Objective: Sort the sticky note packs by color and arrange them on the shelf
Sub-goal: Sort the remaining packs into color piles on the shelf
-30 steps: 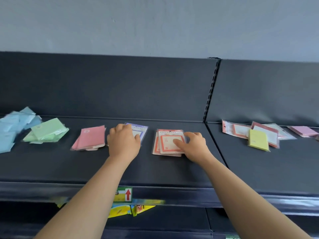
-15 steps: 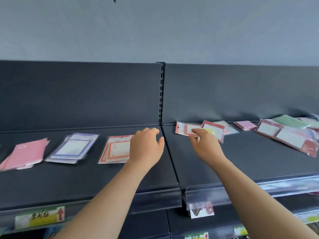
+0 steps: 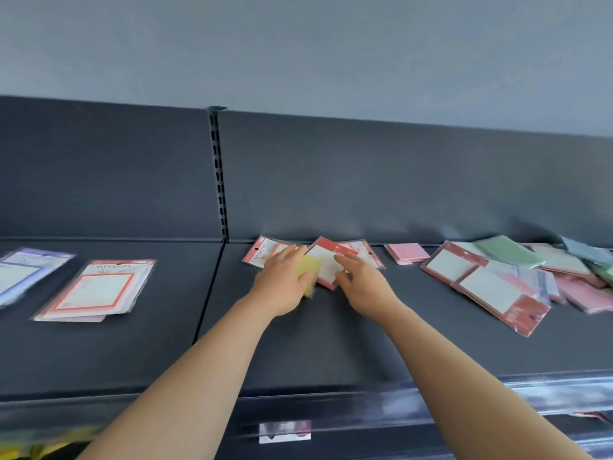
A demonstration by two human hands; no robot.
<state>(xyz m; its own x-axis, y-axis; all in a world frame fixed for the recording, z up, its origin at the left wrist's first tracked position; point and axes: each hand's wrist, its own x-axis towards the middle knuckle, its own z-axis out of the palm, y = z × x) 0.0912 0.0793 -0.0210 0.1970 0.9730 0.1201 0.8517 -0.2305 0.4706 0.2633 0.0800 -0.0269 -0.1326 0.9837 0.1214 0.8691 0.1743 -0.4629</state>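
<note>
On the dark shelf (image 3: 298,343), my left hand (image 3: 282,282) grips a small yellow sticky note pack (image 3: 310,272) at its right side. Just right of it, my right hand (image 3: 363,282) lies with fingers stretched on a red-bordered pack (image 3: 325,262), which overlaps other red-bordered packs (image 3: 262,254) near the back panel. On the left shelf section lie an orange-red bordered stack (image 3: 99,288) and a purple-bordered stack (image 3: 23,273). A pink pack (image 3: 406,254) lies right of my hands.
A loose heap sits at the far right: large red-bordered packs (image 3: 484,285), green packs (image 3: 507,250), pink packs (image 3: 583,293), a blue pack (image 3: 588,254). A slotted upright (image 3: 219,174) splits the back panel. A price-label rail (image 3: 285,431) runs along the front edge.
The view has swung right. Both hands left the sorted stacks and reached the packs by the upright; my left hand now holds the yellow pack, my right touches the red-bordered one.
</note>
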